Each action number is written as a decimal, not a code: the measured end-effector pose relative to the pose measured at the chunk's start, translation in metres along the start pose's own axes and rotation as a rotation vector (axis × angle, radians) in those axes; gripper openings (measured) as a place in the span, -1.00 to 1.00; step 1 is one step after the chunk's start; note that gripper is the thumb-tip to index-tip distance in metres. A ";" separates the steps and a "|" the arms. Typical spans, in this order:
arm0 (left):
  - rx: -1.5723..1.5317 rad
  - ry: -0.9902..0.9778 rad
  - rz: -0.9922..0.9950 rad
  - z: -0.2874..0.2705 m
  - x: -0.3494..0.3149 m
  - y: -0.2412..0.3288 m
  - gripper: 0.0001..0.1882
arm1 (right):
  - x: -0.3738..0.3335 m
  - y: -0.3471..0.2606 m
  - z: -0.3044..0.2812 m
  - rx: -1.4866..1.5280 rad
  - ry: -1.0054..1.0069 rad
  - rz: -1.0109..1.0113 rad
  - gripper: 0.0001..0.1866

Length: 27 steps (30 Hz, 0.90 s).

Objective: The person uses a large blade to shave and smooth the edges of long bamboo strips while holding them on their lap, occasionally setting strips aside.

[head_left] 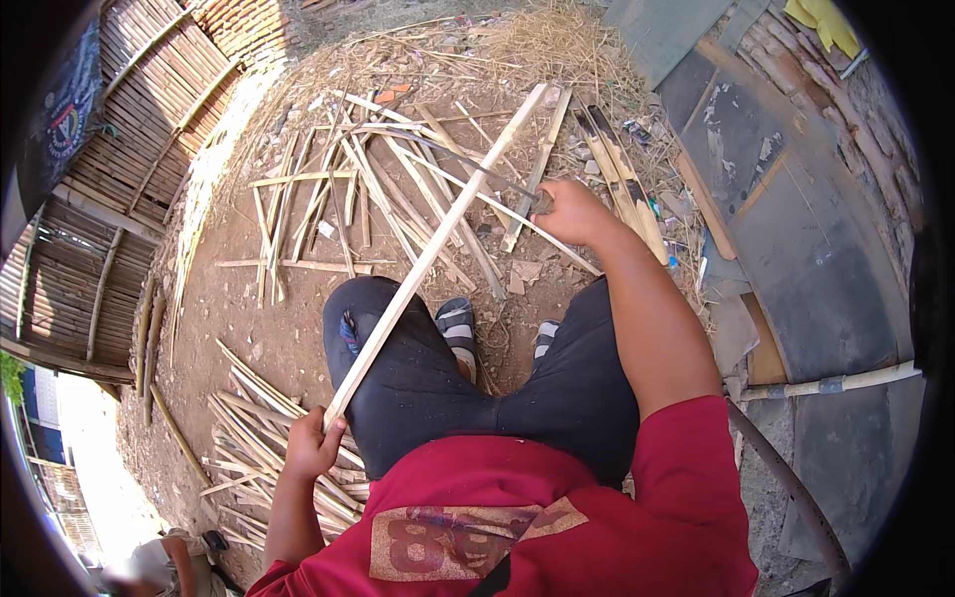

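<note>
My left hand (313,443) is closed round the near end of a long pale wooden strip (423,264). The strip slants up across my left thigh to the far right, its far end above the ground. In my right hand (574,211), fingers wrapped round the handle, is a long-bladed knife (487,171), like a machete. Its thin dark blade points to the far left and crosses the strip; whether the two touch I cannot tell. Several loose strips (383,189) lie criss-crossed on the ground beyond my knees.
A bundle of split strips (259,438) lies by my left side. Dark boards (796,259) lean along the right, and a slatted bamboo wall (129,169) stands at left. Dry straw (567,50) covers the far ground. Another person (169,562) shows at the lower left.
</note>
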<state>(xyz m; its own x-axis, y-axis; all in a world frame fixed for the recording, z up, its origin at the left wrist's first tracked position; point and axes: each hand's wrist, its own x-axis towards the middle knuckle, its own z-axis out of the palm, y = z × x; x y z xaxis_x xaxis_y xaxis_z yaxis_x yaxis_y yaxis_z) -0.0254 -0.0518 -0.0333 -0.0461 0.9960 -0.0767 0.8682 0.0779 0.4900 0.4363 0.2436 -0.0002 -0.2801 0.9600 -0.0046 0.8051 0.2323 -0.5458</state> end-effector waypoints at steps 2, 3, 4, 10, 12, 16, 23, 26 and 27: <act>-0.017 -0.005 -0.002 -0.001 -0.006 -0.003 -0.51 | -0.015 -0.039 0.012 -0.109 -0.028 -0.123 -0.70; -0.034 0.002 0.021 0.000 -0.005 -0.003 -0.52 | -0.020 -0.046 0.017 -0.160 -0.048 -0.175 -0.71; -0.047 0.007 0.033 0.002 -0.007 -0.003 -0.52 | -0.016 -0.042 0.022 -0.119 -0.100 -0.158 -0.71; -0.089 -0.086 0.000 -0.002 0.012 -0.005 -0.50 | 0.022 0.039 0.000 0.208 0.028 0.102 -0.72; -0.142 -0.111 -0.043 -0.012 0.006 0.000 -0.53 | 0.012 0.026 0.015 0.124 0.182 0.013 -0.72; -0.178 -0.133 -0.012 -0.012 -0.001 -0.008 -0.54 | -0.019 -0.039 0.012 -0.219 -0.029 -0.224 -0.63; -0.132 -0.142 0.026 -0.012 0.009 -0.007 -0.50 | 0.013 0.033 -0.002 0.145 0.094 0.051 -0.61; -0.194 -0.212 -0.063 -0.018 0.001 -0.019 -0.50 | -0.004 -0.013 0.002 -0.056 -0.012 -0.090 -0.61; -0.227 -0.252 -0.096 -0.020 0.001 -0.021 -0.50 | -0.009 -0.028 0.006 -0.130 -0.073 -0.149 -0.61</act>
<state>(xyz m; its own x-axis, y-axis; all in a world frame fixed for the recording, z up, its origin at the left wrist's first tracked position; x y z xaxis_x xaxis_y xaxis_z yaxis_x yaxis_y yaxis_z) -0.0537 -0.0519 -0.0262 0.0255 0.9435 -0.3303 0.7328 0.2070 0.6481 0.4133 0.2279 0.0100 -0.4347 0.9006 0.0053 0.8112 0.3941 -0.4319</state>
